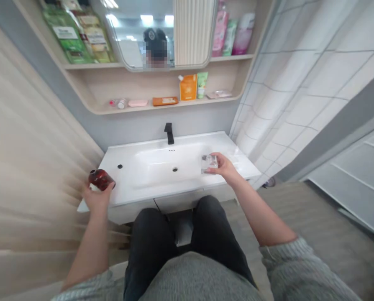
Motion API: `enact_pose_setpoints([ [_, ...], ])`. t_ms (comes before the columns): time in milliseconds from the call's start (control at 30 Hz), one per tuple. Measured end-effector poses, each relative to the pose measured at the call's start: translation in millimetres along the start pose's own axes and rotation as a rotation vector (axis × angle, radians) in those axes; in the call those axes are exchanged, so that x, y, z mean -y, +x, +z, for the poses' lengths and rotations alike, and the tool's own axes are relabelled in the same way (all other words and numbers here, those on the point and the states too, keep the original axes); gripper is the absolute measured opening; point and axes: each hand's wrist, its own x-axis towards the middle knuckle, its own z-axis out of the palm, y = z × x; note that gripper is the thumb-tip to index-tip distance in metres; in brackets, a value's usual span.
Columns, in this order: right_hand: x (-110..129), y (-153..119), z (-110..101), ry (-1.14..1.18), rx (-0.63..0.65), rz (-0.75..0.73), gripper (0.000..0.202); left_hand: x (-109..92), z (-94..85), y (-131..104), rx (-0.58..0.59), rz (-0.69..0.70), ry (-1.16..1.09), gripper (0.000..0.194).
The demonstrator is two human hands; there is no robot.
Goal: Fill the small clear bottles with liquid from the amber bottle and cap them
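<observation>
Fingers (111, 186) of the left hand (96, 198) curl around the lower part of a dark red bottle (101, 179), which lies tilted, its open-looking neck pointing away to the upper left, over the left end of a white washbasin (162, 182). Whether the bottle touches the surface beneath, I cannot tell. On the other side, the right hand (226, 168) pinches a clear, box-like container (208, 164) between thumb and fingers, gripping its right side, over the right part of the basin; its contents are too blurred to make out. The two hands are well apart, with the round drain (175, 169) between them and a black faucet (169, 133) standing behind it at the back edge. A small black round fitting (119, 166) sits on the left of the washbasin, near the bottle. Above, a pale shelf (137, 110) carries a pink oblong item (138, 103), an orange packet (165, 101) lying flat, an upright orange pouch (188, 87) and a green tube (202, 85) just beside it. Higher up, a mirror (129, 52) hangs between green and yellow bottles on the left and pinkish ones on the right.
</observation>
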Motion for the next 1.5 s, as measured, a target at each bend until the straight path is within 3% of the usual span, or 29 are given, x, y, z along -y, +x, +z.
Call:
enact_pose_setpoints([
  [67, 5.5, -17.4, -15.7, -0.019, -0.033, 0.013, 0.08, -2.3, -3.0, -27.4, -0.19, 0.064, 0.047, 0.096],
  [133, 8.6, -34.3, -28.5, -0.022, -0.058, 0.016, 0.079, -12.8, -1.4, -57.6, -0.23, 0.189, 0.075, 0.082],
  [200, 9.2, -50.3, -38.0, -0.012, -0.074, 0.008, 0.079, -34.1, 7.8, -86.5, -0.083, 0.358, 0.083, 0.072],
  [300, 5.0, -72.3, -47.9, -0.015, -0.118, -0.008, 0.078, -81.7, 36.8, -121.3, 0.161, 0.604, 0.0, 0.052],
  [433, -6.7, -98.5, -60.3, -0.025, -0.168, -0.02, 0.078, -155.0, 91.7, -149.4, 0.429, 0.885, -0.141, 0.033],
  [600, -20.3, -125.5, -84.0, -0.04, -0.218, 0.001, 0.079, -253.9, 159.5, -173.8, 0.681, 1.208, -0.107, 0.036],
  [800, -33.4, -143.6, -123.1, -0.146, -0.301, -0.012, 0.082, -367.3, 229.8, -218.3, 0.867, 1.398, 0.067, 0.043],
  [933, -43.7, -149.4, -147.7, -0.186, -0.351, 0.008, 0.083, -414.9, 268.5, -254.3, 0.918, 1.43, 0.198, 0.047],
  [1100, -55.5, -153.0, -167.6, -0.21, -0.399, 0.011, 0.082, -437.7, 300.3, -281.4, 0.94, 1.436, 0.345, 0.042],
  [1233, -59.0, -150.9, -171.7, -0.22, -0.411, 0.018, 0.085, -432.8, 298.2, -277.6, 0.963, 1.391, 0.281, 0.037],
  [1300, -57.7, -147.5, -168.3, -0.219, -0.397, 0.004, 0.084, -421.2, 282.2, -266.2, 0.917, 1.325, 0.139, 0.034],
  [1367, -54.8, -142.6, -159.9, -0.222, -0.372, -0.014, 0.083, -402.7, 255.2, -249.7, 0.842, 1.198, -0.091, 0.039],
  [1433, -51.2, -136.6, -145.5, -0.219, -0.339, -0.026, 0.083, -379.1, 219.2, -231.1, 0.826, 1.043, -0.327, 0.044],
  [1500, -47.8, -129.7, -124.5, -0.207, -0.293, -0.035, 0.083, -353.7, 178.3, -214.4, 0.849, 0.884, -0.552, 0.035],
])
